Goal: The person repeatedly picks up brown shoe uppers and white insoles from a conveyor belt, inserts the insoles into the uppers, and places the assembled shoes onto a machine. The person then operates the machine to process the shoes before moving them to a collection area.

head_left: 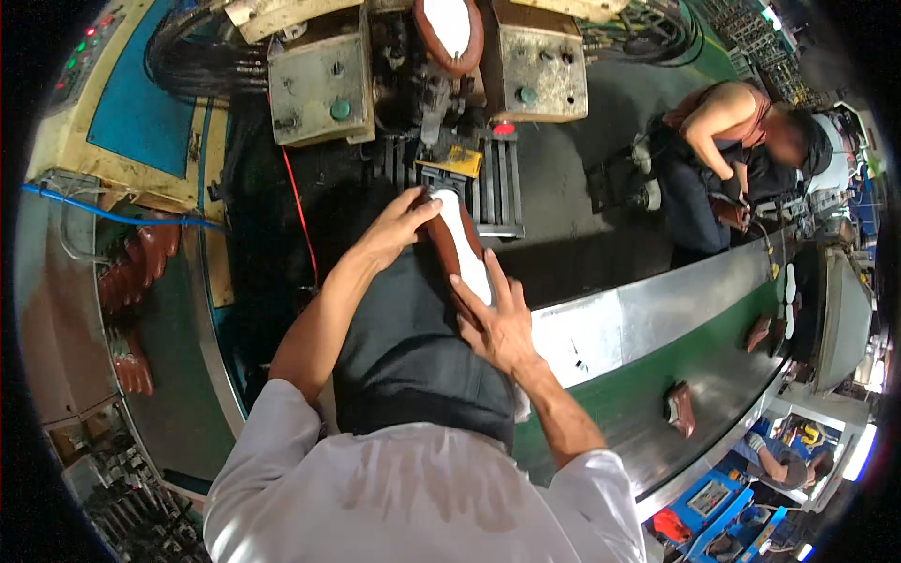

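Note:
A brown shoe upper (471, 265) lies sole side up over my lap, with a long white insole along its upturned face. Its far end meets a small dark metal fitting beside a yellow plate (462, 161). My left hand (394, 227) is closed around that far end, thumb on the white insole. Around the near end, my right hand (502, 327) grips the side, its fingers partly spread across the insole and brown edge. The underside of the shoe is hidden.
Ahead stands a machine with two grey boxes (321, 84) and another brown shoe (449, 38) held high between them. A green conveyor (610, 418) on the right carries brown shoes (680, 410). A co-worker (709, 159) sits beyond it. Brown shoes (141, 263) line the left.

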Action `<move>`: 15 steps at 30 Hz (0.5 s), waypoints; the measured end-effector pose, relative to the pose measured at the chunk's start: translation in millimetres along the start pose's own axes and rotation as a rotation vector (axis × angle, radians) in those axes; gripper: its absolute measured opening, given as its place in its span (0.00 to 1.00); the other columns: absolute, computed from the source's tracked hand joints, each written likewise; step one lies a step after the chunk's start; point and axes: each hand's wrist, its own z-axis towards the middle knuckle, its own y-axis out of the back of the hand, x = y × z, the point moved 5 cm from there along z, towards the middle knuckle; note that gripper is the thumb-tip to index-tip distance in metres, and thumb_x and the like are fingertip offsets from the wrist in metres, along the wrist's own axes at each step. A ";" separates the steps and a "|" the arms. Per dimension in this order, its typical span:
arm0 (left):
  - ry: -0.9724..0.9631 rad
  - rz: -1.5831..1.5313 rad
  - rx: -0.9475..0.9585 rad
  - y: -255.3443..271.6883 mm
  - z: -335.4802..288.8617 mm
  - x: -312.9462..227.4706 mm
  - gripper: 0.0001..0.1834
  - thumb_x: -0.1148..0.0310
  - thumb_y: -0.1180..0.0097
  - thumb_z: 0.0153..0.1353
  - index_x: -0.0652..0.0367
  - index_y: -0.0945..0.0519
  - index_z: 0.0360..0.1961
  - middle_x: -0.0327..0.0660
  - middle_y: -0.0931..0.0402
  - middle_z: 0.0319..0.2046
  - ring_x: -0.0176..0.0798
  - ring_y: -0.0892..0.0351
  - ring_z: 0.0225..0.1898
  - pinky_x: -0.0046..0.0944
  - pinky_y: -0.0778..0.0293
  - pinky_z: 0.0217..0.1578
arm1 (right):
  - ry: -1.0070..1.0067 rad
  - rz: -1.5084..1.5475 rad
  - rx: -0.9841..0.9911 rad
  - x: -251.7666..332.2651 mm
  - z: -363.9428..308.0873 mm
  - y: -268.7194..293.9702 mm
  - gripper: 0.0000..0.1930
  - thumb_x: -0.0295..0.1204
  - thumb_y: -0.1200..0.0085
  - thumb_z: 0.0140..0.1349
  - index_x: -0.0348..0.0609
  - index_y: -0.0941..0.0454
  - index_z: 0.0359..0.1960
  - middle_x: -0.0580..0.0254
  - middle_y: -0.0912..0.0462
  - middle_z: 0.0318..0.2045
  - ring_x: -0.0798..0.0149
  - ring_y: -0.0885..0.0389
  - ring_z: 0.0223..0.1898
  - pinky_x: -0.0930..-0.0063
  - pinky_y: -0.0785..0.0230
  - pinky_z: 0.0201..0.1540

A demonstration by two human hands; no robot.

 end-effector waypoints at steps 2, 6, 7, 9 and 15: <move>-0.240 -0.053 -0.014 15.5 20.2 -40.4 0.41 0.56 0.32 0.70 0.66 0.34 0.75 0.47 0.20 0.59 0.44 0.20 0.61 0.48 0.27 0.65 | -0.083 0.120 -0.060 -4.5 2.3 13.8 0.39 0.31 0.29 0.57 0.63 0.24 0.74 0.36 0.45 0.80 0.34 0.24 0.60 0.46 0.25 0.63; -0.662 0.006 -0.309 43.3 71.0 -172.7 0.42 0.51 0.31 0.69 0.67 0.30 0.74 0.56 0.22 0.65 0.47 0.22 0.65 0.45 0.29 0.67 | -0.199 0.108 -0.182 -19.4 12.1 54.4 0.37 0.30 0.28 0.58 0.55 0.22 0.73 0.34 0.43 0.80 0.32 0.27 0.66 0.45 0.29 0.67; -0.659 0.031 -0.324 37.4 78.5 -212.1 0.47 0.47 0.30 0.67 0.65 0.34 0.77 0.58 0.24 0.67 0.49 0.23 0.67 0.47 0.30 0.68 | -0.195 0.065 -0.209 -22.7 19.5 69.4 0.38 0.31 0.28 0.57 0.59 0.23 0.73 0.35 0.44 0.80 0.31 0.26 0.63 0.44 0.25 0.63; -0.573 -0.128 -0.231 40.4 128.7 -258.9 0.50 0.47 0.30 0.66 0.63 0.39 0.79 0.56 0.25 0.67 0.50 0.25 0.68 0.53 0.31 0.69 | -0.164 -0.010 -0.253 -26.1 42.6 94.2 0.40 0.30 0.27 0.56 0.62 0.24 0.73 0.36 0.45 0.80 0.32 0.25 0.59 0.43 0.21 0.57; -0.304 -0.341 0.190 -0.9 159.3 -316.5 0.19 0.64 0.30 0.65 0.59 0.17 0.53 0.44 0.13 0.45 0.42 0.11 0.45 0.50 0.13 0.47 | -0.064 -0.075 -0.356 -11.4 158.5 160.6 0.39 0.29 0.29 0.56 0.57 0.23 0.73 0.34 0.42 0.79 0.34 0.28 0.69 0.47 0.32 0.69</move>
